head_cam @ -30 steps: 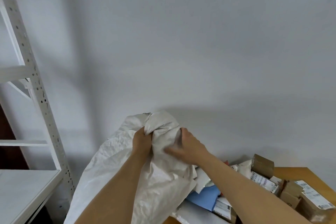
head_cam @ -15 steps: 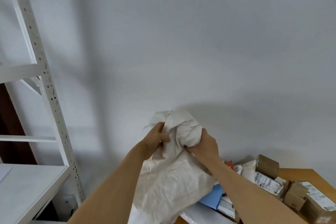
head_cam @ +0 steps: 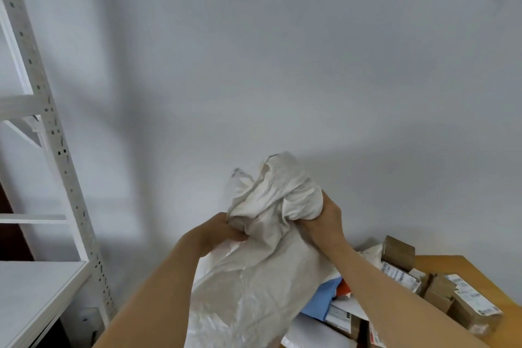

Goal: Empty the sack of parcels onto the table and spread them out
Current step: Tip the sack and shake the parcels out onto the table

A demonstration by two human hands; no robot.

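Note:
A crumpled white woven sack [head_cam: 262, 277] hangs limp in front of me, held up by its bunched top end. My left hand [head_cam: 219, 232] grips a fold of it on the left, and my right hand [head_cam: 324, 217] clutches a thick wad of the cloth on the right. Below the sack, parcels lie heaped on a wooden table [head_cam: 452, 263]: brown cardboard boxes [head_cam: 398, 253] with white labels, a blue mailer [head_cam: 322, 302] and white envelopes [head_cam: 310, 333]. My right forearm covers part of the heap.
A white perforated metal rack [head_cam: 56, 150] with a white shelf [head_cam: 31, 291] stands at the left. A plain white wall fills the background. The table's far edge and right corner show at lower right.
Both hands gathered more of the sack into a tighter bundle and shifted it right and slightly up. The sack now hangs narrower. My view turned left.

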